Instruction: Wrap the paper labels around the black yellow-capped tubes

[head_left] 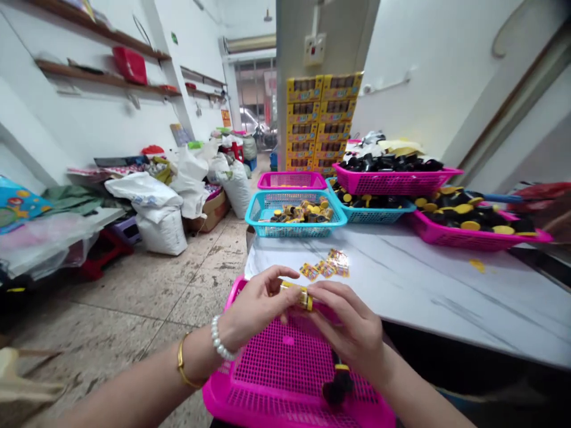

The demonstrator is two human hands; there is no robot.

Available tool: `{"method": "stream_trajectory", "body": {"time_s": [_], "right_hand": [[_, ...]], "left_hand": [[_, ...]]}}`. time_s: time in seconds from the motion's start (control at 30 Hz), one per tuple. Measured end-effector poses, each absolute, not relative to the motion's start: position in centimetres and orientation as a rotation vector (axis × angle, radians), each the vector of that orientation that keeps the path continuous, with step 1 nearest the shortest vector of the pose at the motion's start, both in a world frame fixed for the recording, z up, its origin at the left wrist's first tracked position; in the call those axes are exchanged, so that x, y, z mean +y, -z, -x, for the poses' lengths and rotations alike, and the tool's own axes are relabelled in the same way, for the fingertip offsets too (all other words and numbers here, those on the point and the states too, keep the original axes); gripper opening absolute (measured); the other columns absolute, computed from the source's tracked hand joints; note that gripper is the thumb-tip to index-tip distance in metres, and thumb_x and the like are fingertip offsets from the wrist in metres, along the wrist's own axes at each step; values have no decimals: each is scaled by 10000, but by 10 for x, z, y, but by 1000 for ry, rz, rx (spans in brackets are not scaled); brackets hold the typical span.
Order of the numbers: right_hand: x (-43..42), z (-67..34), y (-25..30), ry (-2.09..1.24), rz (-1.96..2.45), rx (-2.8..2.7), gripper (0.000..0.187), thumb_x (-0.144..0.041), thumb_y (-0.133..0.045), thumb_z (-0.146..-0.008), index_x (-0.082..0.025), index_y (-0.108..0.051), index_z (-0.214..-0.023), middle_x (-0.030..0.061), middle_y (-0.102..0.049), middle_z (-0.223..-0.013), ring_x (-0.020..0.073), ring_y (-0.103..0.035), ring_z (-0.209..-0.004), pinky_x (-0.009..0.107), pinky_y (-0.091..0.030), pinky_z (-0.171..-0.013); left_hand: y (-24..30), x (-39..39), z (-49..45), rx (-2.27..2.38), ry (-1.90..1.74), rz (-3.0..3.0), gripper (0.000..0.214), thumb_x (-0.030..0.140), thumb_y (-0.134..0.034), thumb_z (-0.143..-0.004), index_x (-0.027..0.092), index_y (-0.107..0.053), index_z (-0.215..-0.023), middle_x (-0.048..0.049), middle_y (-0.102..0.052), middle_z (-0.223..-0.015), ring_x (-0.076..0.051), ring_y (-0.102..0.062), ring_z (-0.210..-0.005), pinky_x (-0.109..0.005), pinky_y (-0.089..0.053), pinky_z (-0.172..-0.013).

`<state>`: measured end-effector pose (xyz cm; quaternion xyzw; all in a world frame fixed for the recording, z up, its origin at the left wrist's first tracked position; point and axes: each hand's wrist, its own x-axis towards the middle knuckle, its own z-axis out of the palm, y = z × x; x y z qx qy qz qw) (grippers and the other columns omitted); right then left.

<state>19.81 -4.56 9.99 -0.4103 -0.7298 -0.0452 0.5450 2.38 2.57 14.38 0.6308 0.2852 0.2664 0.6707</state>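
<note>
My left hand (257,301) and my right hand (343,325) pinch a small dark cylinder with a yellow-gold label (298,295) between their fingertips. Both hands are above a pink plastic mesh basket (285,371), and a black item with a yellow band (338,383) lies in it below my right hand. A strip of small yellow printed labels (325,267) lies on the white marble-patterned table (428,279), just beyond my fingers. A pearl bracelet and a gold bangle circle my left wrist.
A teal basket (295,215) of small black-and-yellow pieces, a smaller teal basket (370,211) and several pink baskets (473,235) stand on the table. Stacked yellow boxes (323,122) rise behind them. White sacks (161,223) sit on the floor to the left.
</note>
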Motion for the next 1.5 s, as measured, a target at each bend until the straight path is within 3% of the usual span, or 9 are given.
{"method": "stream_trajectory", "body": {"time_s": [0.17,0.27,0.37,0.47,0.67,0.8,0.97,1.3,1.5], "right_hand": [[-26,-196,-96,-422,1049,-1355,209,-232,-745,-778,-200,-698,-979,49,-733,-886,196,-709,-790,325,-606,-721],[-11,-197,-89,-766,1039,-1132,200,-298,-739,-775,-181,-692,-931,52,-743,-858,208,-715,-793,348,-598,-740],[-6,-204,-82,-576,1113,-1174,222,-244,-755,-736,-191,-712,-948,57,-727,-920,205,-692,-832,356,-569,-785],[-5,-213,-76,-460,1154,-1208,233,-211,-767,-704,-201,-725,-932,55,-713,-947,197,-670,-834,350,-546,-791],[1,-223,-89,-892,1034,-1035,207,-294,-780,-710,-175,-713,-865,5,-689,-708,141,-643,-673,290,-543,-695],[1,-228,-98,-1010,899,-1147,427,-228,-800,-687,-257,-695,-1100,6,-665,-950,130,-667,-721,297,-572,-703],[9,-228,-85,-1014,765,-1144,171,-215,-798,-693,-239,-759,-858,5,-589,-1007,132,-682,-629,298,-606,-568],[30,-214,-51,-1035,801,-1104,95,-270,-768,-751,-232,-711,-816,-8,-558,-998,114,-660,-537,269,-566,-464],[27,-201,-62,-1037,894,-1236,161,-332,-746,-772,-253,-737,-912,22,-564,-1108,88,-632,-576,259,-564,-533]], "left_hand": [[-149,37,-41,655,-790,-1575,266,341,-716,-770,134,-647,-920,-38,-654,-819,-132,-583,-732,-240,-452,-663],[-139,52,-49,692,-801,-1628,346,406,-723,-753,128,-637,-939,-30,-647,-751,-127,-572,-659,-229,-427,-594],[-125,63,-53,714,-694,-1499,507,550,-666,-765,129,-569,-1030,16,-589,-606,-103,-499,-478,-217,-358,-470],[-118,65,-58,673,-701,-1437,492,578,-658,-762,134,-560,-951,46,-534,-557,-74,-432,-418,-199,-314,-427],[-129,79,-66,636,-679,-1578,464,565,-688,-744,130,-604,-882,32,-550,-562,-77,-468,-430,-191,-339,-411],[-127,89,-60,640,-526,-1442,502,641,-647,-740,149,-556,-706,50,-483,-442,-69,-410,-320,-184,-273,-329],[-113,78,-62,505,-487,-1161,454,573,-690,-754,140,-597,-855,24,-582,-533,-57,-457,-334,-149,-271,-314],[-70,79,-71,547,-630,-680,385,465,-721,-765,112,-579,-704,56,-499,-419,-20,-360,-281,-128,-166,-285],[-67,67,-60,586,-713,-760,533,626,-711,-698,111,-578,-657,62,-442,-367,-22,-301,-248,-159,-104,-276]]}}
